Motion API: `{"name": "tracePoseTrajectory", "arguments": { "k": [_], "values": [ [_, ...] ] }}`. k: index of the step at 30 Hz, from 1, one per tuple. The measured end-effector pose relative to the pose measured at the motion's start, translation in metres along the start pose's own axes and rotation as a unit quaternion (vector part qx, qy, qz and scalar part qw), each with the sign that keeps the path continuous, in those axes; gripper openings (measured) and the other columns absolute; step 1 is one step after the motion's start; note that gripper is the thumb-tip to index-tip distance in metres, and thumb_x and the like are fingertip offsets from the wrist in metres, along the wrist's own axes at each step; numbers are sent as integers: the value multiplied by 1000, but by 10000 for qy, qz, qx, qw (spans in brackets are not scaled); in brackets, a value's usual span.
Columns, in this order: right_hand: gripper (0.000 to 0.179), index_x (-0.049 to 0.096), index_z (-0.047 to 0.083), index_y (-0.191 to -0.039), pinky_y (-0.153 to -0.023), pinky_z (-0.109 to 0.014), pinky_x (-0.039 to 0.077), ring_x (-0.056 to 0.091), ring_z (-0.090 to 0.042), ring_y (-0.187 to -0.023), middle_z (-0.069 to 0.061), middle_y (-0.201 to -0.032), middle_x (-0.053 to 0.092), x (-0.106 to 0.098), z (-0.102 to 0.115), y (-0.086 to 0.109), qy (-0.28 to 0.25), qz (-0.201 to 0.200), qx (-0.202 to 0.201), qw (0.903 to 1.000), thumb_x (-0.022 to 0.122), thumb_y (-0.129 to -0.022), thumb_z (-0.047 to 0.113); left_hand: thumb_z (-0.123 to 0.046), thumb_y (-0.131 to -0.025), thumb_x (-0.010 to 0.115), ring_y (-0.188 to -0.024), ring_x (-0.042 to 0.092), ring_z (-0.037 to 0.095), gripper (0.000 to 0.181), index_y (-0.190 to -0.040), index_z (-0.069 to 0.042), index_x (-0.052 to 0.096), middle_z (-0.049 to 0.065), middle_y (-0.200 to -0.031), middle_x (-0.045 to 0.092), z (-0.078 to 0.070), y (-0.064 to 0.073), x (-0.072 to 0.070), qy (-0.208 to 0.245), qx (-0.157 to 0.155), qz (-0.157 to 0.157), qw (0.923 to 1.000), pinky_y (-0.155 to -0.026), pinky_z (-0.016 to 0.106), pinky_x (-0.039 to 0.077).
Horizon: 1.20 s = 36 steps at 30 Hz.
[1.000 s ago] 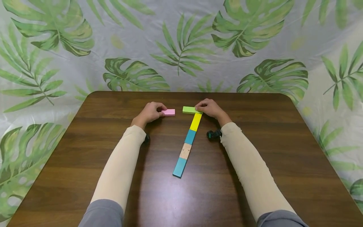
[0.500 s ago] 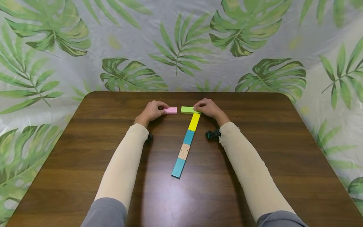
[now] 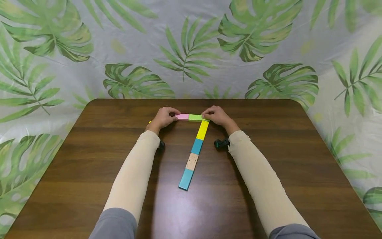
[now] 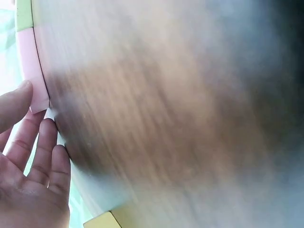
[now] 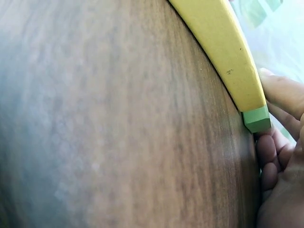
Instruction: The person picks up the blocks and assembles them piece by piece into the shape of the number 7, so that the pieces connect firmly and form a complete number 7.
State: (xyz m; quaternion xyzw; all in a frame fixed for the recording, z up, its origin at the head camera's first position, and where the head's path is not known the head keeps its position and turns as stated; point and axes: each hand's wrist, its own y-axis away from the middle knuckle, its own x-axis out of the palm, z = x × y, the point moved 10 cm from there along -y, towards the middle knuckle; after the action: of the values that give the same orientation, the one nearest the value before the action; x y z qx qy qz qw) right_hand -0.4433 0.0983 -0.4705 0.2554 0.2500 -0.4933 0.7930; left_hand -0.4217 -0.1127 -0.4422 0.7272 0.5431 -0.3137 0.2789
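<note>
My left hand [image 3: 163, 118] pinches a pink block [image 3: 182, 117] between thumb and fingers at its left end. The pink block's right end meets a light green block [image 3: 195, 118]. At the green block's right end my right hand [image 3: 220, 116] holds it with thumb and fingers. A yellow block [image 3: 202, 130] runs from under that end toward the person, touching the green one. Following it in a slanted line lie a blue block [image 3: 196, 146], a bare wood block [image 3: 192, 161] and another blue block [image 3: 186, 179]. In the left wrist view the pink block [image 4: 34, 66] touches the green block [image 4: 23, 14].
Another yellow block [image 4: 105, 221] lies on the brown wooden table [image 3: 268, 159], mostly hidden behind the left wrist in the head view. A leaf-patterned cloth [image 3: 191, 49] hangs behind the table's far edge. Dark wrist cameras sit under both forearms.
My left hand has slid the pink block to the right until it meets the green block, closing the gap. The right hand stays on the green block. A yellow corner now shows beside the left wrist.
</note>
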Motion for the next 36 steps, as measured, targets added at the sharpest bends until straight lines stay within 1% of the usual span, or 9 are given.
{"name": "tracePoseTrajectory", "arguments": {
  "k": [7, 16, 23, 28, 36],
  "values": [
    [31, 69, 9, -123, -105, -48, 42, 45, -33, -129, -13, -141, 50, 0, 0, 2, -121, 9, 55, 9999, 57, -101, 27, -14, -95, 64, -120, 54, 30, 29, -124, -9, 70, 14, -132, 64, 4, -2, 1, 132, -132, -12, 9998, -106, 43, 45],
    [31, 69, 9, -123, -103, -48, 43, 48, -32, -124, -13, -139, 52, 0, 1, 3, -142, 12, 56, 9999, 57, -101, 27, -13, -95, 64, -125, 53, 30, 29, -124, -10, 69, 14, -134, 63, 6, -2, 2, 190, -220, 2, 9996, -110, 44, 43],
    [31, 69, 8, -124, -104, -48, 43, 47, -33, -126, -14, -141, 50, 0, 0, 3, -202, 29, 75, 9998, 57, -101, 26, -13, -95, 64, -123, 53, 30, 30, -124, -10, 69, 14, -135, 62, 5, -1, 3, 189, -244, 7, 9995, -110, 45, 43],
    [31, 68, 8, -124, -104, -48, 43, 48, -33, -124, -14, -140, 50, 0, 1, 3, -179, 35, 73, 9998, 57, -101, 26, -14, -95, 63, -125, 52, 30, 30, -125, -11, 69, 14, -136, 62, 5, 0, 3, 171, -263, 8, 9995, -111, 45, 42],
    [30, 69, 8, -122, -101, -46, 44, 48, -32, -119, -14, -135, 52, 1, 0, 3, -199, -2, 76, 9998, 57, -101, 26, -14, -95, 64, -126, 53, 31, 30, -124, -11, 70, 13, -135, 63, 4, 0, 3, 156, -191, -24, 9997, -110, 45, 42]
  ]
}}
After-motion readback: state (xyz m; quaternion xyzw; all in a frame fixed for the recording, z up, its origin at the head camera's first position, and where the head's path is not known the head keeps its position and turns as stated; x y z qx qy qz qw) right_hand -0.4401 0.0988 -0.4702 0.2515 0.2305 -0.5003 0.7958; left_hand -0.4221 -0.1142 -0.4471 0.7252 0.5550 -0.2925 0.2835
